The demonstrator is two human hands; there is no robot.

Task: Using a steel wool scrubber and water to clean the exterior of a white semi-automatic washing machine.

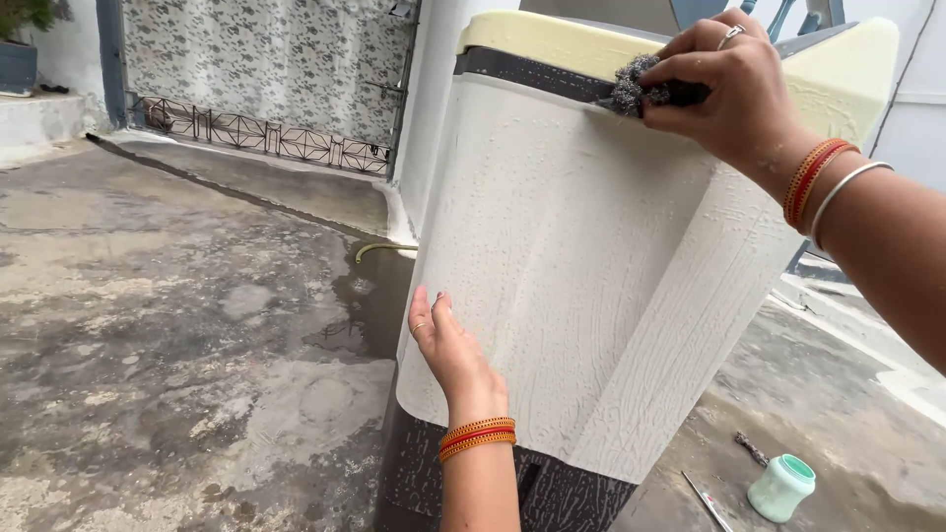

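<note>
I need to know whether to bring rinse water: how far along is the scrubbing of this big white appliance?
Looks done: the white side panel is covered in soapy lather. In hand: the right hand presses a steel scrubber on the dark trim strip near the top, while the left hand steadies the panel's edge. Probably left: the yellowish top, the dark base, and rinsing.

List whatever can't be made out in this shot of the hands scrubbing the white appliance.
- Head view: most of the steel scrubber is covered by the right hand.
- The white appliance is cut off at the bottom edge.
- The left hand hides its palm against the panel.
- The thin tool beside the green bottle is too small to identify.
</note>
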